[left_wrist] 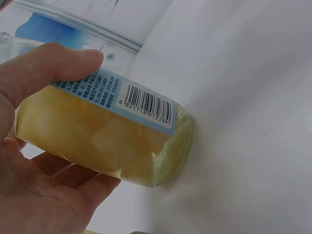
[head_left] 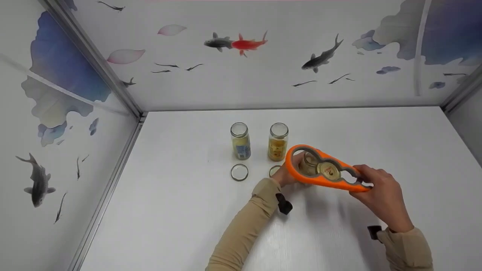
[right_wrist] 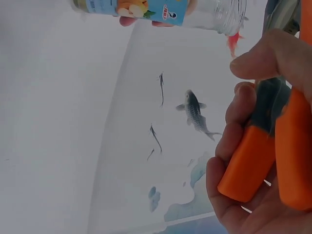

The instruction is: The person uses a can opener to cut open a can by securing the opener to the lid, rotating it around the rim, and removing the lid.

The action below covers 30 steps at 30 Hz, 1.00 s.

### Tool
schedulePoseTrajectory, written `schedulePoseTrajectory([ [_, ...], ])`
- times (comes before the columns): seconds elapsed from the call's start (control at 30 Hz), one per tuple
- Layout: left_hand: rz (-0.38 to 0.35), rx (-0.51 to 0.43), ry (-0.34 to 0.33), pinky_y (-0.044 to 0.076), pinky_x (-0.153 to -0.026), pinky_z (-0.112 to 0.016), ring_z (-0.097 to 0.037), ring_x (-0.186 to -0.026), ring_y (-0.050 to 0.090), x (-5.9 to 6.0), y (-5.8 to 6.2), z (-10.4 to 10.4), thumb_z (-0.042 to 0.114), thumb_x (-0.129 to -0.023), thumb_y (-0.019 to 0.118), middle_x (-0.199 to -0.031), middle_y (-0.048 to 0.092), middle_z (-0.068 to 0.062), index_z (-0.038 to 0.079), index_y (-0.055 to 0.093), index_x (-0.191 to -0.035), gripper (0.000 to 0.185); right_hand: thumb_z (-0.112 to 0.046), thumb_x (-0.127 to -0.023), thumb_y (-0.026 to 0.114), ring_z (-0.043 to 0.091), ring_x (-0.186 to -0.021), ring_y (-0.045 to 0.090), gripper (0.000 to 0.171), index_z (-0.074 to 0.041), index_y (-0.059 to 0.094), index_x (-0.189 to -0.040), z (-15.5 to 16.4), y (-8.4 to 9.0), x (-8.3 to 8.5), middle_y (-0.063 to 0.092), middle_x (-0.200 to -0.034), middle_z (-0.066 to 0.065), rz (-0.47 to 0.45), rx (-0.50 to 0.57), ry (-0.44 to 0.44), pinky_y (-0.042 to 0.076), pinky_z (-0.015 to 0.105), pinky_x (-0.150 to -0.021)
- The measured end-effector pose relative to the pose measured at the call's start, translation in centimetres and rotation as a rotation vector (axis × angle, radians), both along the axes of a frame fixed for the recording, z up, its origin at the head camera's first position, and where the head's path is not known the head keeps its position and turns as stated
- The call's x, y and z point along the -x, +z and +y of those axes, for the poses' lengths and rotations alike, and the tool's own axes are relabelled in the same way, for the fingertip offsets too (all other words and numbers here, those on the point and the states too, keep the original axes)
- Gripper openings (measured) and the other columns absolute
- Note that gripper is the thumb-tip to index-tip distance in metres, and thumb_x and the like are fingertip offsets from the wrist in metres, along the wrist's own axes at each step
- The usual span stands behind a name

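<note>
My left hand (head_left: 287, 175) grips a glass jar (left_wrist: 105, 139) of pale yellow fruit, thumb and fingers curled round its body; its base rests on the white table (head_left: 188, 210). My right hand (head_left: 380, 194) holds the orange jar opener (head_left: 325, 168) by its narrow end, fingers (right_wrist: 243, 117) clamped on the handle. The opener lies level over the jar's top, one ring over the lid. Behind stand two open jars (head_left: 240, 140), well apart from my hands, with two loose lids (head_left: 239, 172) lying in front of them.
</note>
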State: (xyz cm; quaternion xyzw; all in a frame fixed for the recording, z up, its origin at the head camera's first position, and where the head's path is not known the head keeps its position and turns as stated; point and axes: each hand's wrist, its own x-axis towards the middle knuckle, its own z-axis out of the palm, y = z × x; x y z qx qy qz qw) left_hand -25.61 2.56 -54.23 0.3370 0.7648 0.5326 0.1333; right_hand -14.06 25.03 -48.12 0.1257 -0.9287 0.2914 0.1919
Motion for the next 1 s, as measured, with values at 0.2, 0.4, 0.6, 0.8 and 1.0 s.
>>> schedulePoseTrajectory([
  [0.2,-0.009,0.026,0.025,0.028,-0.106,-0.02,-0.009,-0.123,0.046,0.7,0.2,0.5,0.01,-0.082,0.076,-0.124,0.059,-0.009,0.0,0.054,-0.129,0.052,0.009,-0.062,0.08,0.025,-0.076,0.056,0.046,-0.006,0.068,-0.104,0.1,-0.7,-0.4,0.068,-0.083,0.008,-0.02,0.013,-0.02,0.047,0.043,-0.063],
  [0.4,-0.151,0.068,0.115,0.028,-0.106,-0.019,-0.008,-0.126,0.045,1.0,0.7,1.0,0.008,-0.079,0.079,-0.128,0.059,-0.005,0.004,0.055,-0.132,0.059,0.01,-0.063,0.079,0.026,-0.075,0.053,0.046,-0.003,0.067,-0.106,0.2,-0.7,-0.5,0.067,-0.081,0.011,-0.033,0.039,-0.048,0.041,0.043,-0.065],
  [0.6,-0.313,0.121,0.286,0.033,-0.105,-0.026,-0.011,-0.124,0.048,0.2,3.4,1.5,0.008,-0.073,0.085,-0.127,0.061,0.0,0.011,0.058,-0.131,0.064,0.011,-0.062,0.079,0.029,-0.077,0.052,0.048,-0.002,0.067,-0.107,0.2,-0.8,-0.6,0.066,-0.082,0.012,-0.058,0.056,-0.04,0.037,0.043,-0.068],
  [0.8,-0.334,0.052,0.295,0.044,-0.092,-0.027,-0.012,-0.105,0.058,-0.3,5.1,1.3,0.003,-0.076,0.08,-0.111,0.066,0.001,0.012,0.059,-0.117,0.048,0.013,-0.06,0.081,0.026,-0.078,0.05,0.05,-0.002,0.068,-0.105,0.1,-1.1,-0.5,0.064,-0.082,0.009,-0.073,0.064,-0.028,0.038,0.043,-0.069],
  [1.0,-0.317,-0.028,0.261,0.045,-0.087,-0.025,-0.008,-0.097,0.058,1.2,2.6,1.8,0.004,-0.075,0.079,-0.106,0.066,0.007,0.014,0.058,-0.113,0.045,0.014,-0.059,0.082,0.025,-0.076,0.049,0.05,-0.002,0.068,-0.104,0.2,-1.2,-0.4,0.064,-0.079,0.007,-0.043,0.067,-0.02,0.037,0.041,-0.069],
])
